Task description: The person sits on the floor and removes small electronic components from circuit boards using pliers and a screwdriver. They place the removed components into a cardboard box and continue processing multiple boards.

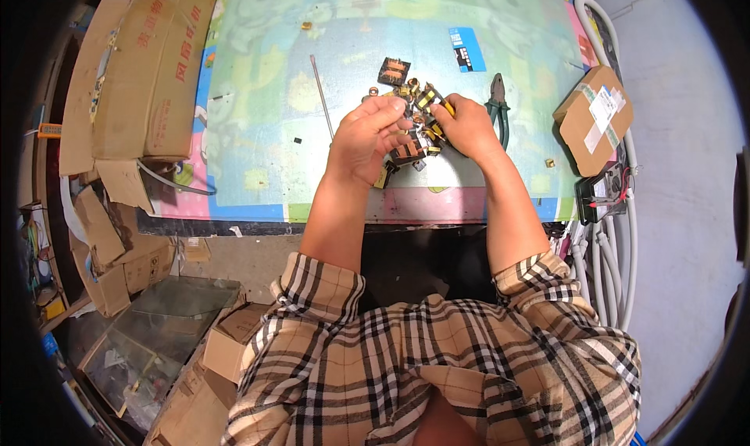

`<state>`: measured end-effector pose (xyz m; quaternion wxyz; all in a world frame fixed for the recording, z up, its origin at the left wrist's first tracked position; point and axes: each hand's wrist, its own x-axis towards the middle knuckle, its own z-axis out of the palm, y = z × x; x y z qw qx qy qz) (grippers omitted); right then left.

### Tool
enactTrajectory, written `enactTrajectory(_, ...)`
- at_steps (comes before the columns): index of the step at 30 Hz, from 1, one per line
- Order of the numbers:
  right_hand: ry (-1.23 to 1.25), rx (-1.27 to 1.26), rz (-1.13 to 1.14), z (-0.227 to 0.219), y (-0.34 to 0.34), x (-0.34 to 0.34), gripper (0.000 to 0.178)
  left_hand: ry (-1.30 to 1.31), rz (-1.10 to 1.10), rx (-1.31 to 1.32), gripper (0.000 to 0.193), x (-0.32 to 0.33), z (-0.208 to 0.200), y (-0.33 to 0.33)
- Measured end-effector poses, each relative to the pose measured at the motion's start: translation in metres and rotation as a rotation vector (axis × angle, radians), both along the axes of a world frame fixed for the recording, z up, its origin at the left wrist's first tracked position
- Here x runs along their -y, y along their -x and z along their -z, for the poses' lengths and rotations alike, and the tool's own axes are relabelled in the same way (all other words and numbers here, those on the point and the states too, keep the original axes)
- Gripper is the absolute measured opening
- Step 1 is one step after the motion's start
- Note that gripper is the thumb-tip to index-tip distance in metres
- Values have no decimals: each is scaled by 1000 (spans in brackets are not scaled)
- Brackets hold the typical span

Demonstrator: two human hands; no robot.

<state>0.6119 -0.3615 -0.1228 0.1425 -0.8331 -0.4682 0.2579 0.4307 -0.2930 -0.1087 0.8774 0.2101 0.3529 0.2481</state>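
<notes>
A heap of small coils and transformers, black with copper windings and yellow tape, lies on the table between my hands. My left hand is over the heap's left side, thumb and forefinger pinched together; anything between them is too small to make out. At the right of the heap, my right hand has its fingers closed round a black-and-yellow piece, mostly covered by the hand. Just beyond the fingertips is a yellow-taped transformer. A larger copper-wound transformer sits at the heap's far edge.
Green-handled pliers lie right of my right hand, and a thin metal rod lies left. A blue card is farther back. Cardboard boxes stand at the left and right of the patterned table mat.
</notes>
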Motion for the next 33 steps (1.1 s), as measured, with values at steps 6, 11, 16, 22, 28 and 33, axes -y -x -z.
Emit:
enactTrajectory(6, -142, -163, 53, -28, 12, -3, 33, 17, -21, 18, 17, 0, -2, 2)
enactTrajectory(11, -200, -475, 28, -32, 15, 5, 27, -14, -95, -11, 18, -3, -6, 7)
enactTrajectory(16, -215, -495, -103, -35, 29, 6, 18, -65, -121, -36, 20, -5, 1, 14)
enactTrajectory(22, -411, -434, -59, -45, 43, 2, 20, -162, -83, -185, 19, 0, -13, 8)
enactTrajectory(28, -505, -338, -117, -40, 43, 1, 15, -230, -88, -208, 15, 6, -15, 3)
enactTrajectory(33, -501, -313, -115, -43, 43, 2, 16, -264, -79, -200, 13, 7, -15, 2)
